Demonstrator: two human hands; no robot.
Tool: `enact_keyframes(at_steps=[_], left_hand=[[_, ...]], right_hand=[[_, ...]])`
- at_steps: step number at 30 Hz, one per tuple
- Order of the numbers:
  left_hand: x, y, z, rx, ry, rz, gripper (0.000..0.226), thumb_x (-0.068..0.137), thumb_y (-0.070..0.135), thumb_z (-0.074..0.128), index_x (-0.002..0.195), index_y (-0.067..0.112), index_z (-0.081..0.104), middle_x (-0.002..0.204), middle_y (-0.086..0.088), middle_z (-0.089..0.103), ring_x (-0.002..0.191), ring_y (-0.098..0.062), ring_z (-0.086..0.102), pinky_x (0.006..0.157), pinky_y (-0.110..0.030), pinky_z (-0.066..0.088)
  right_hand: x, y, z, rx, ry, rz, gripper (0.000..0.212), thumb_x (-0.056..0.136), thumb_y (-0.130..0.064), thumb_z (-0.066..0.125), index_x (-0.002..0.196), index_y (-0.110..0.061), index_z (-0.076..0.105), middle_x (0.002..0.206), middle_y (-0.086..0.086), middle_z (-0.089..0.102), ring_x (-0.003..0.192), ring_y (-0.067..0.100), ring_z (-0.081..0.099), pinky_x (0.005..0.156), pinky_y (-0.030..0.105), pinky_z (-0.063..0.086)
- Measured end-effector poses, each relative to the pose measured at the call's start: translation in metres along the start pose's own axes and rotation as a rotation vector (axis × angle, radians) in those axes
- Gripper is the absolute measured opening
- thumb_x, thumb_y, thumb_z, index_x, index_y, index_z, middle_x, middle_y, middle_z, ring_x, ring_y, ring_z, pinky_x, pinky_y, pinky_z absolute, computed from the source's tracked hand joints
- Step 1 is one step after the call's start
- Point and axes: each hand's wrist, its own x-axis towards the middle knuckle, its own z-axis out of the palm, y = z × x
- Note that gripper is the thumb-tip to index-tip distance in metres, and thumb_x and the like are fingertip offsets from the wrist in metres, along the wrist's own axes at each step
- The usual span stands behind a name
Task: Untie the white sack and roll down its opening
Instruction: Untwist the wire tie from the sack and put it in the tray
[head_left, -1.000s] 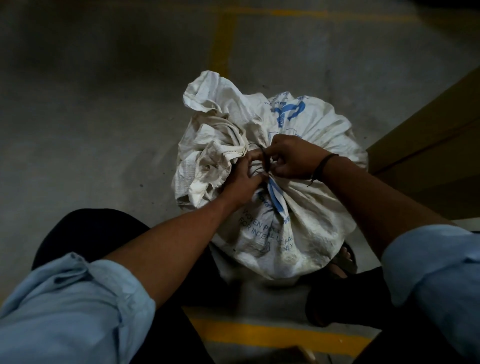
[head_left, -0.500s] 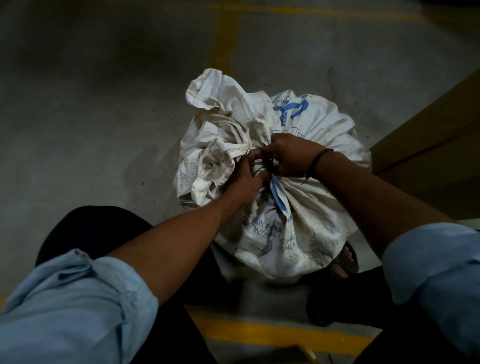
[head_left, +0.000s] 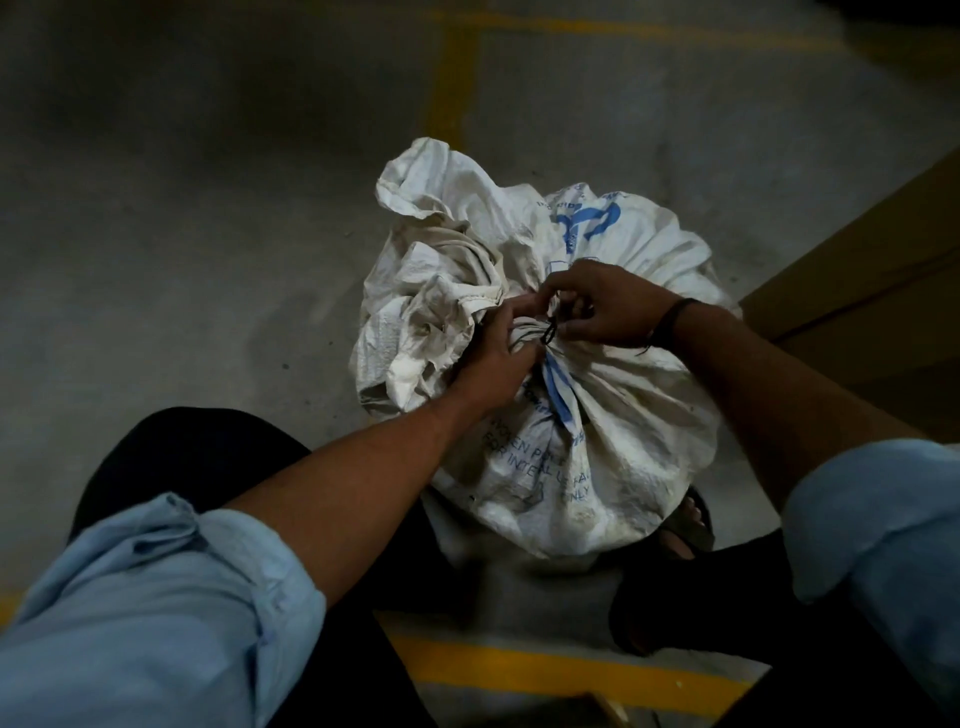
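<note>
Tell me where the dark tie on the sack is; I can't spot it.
In the head view, the dark tie cinches the white sack's neck at centre, between the left hand and right hand.

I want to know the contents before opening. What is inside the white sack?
Nothing inside shows. The white sack bulges as if full, but its neck is cinched by a dark tie, with the left hand and the right hand at the knot.

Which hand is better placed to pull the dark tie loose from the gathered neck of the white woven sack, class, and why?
The right hand: its fingertips already pinch at the dark tie, while the left hand clamps the gathered neck of the white woven sack just below the knot, steadying it.
</note>
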Motion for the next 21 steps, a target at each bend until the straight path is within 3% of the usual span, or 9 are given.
enact_keyframes(at_steps=[2, 4, 8, 10, 13, 17, 21], left_hand=[[0.000, 0.001, 0.000, 0.005, 0.019, 0.005, 0.044, 0.091, -0.008, 0.058, 0.133, 0.001, 0.052, 0.120, -0.004, 0.060, 0.095, 0.010, 0.058, 0.085, -0.004, 0.041], [0.000, 0.000, 0.000, 0.001, 0.019, 0.019, 0.044, 0.091, -0.007, 0.057, 0.133, 0.003, 0.053, 0.120, -0.001, 0.059, 0.096, 0.019, 0.056, 0.085, -0.003, 0.041], [0.001, -0.001, 0.000, 0.000, -0.003, 0.032, 0.047, 0.089, 0.006, 0.060, 0.135, 0.012, 0.053, 0.129, -0.003, 0.061, 0.115, -0.003, 0.059, 0.099, -0.021, 0.046], [0.002, -0.003, 0.000, -0.006, -0.008, 0.031, 0.045, 0.091, -0.001, 0.060, 0.134, 0.009, 0.052, 0.125, -0.002, 0.062, 0.110, 0.004, 0.060, 0.095, -0.014, 0.045], [0.003, -0.004, 0.001, 0.002, -0.007, 0.052, 0.046, 0.091, -0.001, 0.061, 0.135, 0.010, 0.052, 0.124, -0.004, 0.064, 0.110, -0.005, 0.062, 0.094, -0.016, 0.047], [0.003, -0.005, 0.001, 0.013, -0.001, 0.060, 0.044, 0.093, -0.001, 0.061, 0.135, 0.007, 0.052, 0.123, -0.003, 0.063, 0.102, 0.011, 0.059, 0.089, -0.007, 0.043], [0.004, -0.007, -0.001, 0.008, -0.018, 0.049, 0.045, 0.092, 0.002, 0.061, 0.135, 0.012, 0.051, 0.124, -0.003, 0.063, 0.109, -0.005, 0.061, 0.091, -0.012, 0.046]], right_hand=[[-0.003, -0.003, 0.005, 0.023, 0.041, -0.044, 0.025, 0.076, -0.016, 0.077, 0.100, -0.017, 0.072, 0.090, 0.006, 0.055, 0.082, 0.018, 0.051, 0.073, 0.031, 0.043], [-0.005, -0.003, 0.007, 0.031, 0.091, -0.063, 0.020, 0.075, -0.015, 0.080, 0.094, -0.015, 0.076, 0.085, 0.002, 0.053, 0.077, 0.015, 0.050, 0.068, 0.030, 0.042], [-0.004, 0.003, 0.009, -0.002, 0.124, -0.099, 0.015, 0.072, -0.011, 0.081, 0.085, -0.015, 0.075, 0.081, -0.002, 0.051, 0.072, 0.015, 0.050, 0.065, 0.028, 0.040], [-0.002, 0.002, 0.011, -0.049, 0.109, -0.100, 0.013, 0.073, -0.010, 0.078, 0.084, -0.010, 0.071, 0.082, 0.000, 0.050, 0.074, 0.018, 0.050, 0.067, 0.029, 0.040], [0.001, -0.001, 0.012, -0.097, 0.053, -0.086, 0.013, 0.079, -0.013, 0.071, 0.085, -0.006, 0.062, 0.087, 0.008, 0.049, 0.077, 0.019, 0.046, 0.071, 0.029, 0.036], [0.003, -0.008, 0.010, -0.066, -0.023, -0.059, 0.017, 0.084, -0.016, 0.064, 0.081, -0.023, 0.049, 0.088, 0.006, 0.045, 0.079, 0.018, 0.043, 0.072, 0.026, 0.031], [-0.001, -0.008, 0.005, -0.055, -0.006, -0.060, 0.015, 0.078, -0.016, 0.074, 0.087, -0.011, 0.063, 0.092, 0.009, 0.052, 0.082, 0.019, 0.049, 0.072, 0.028, 0.037]])
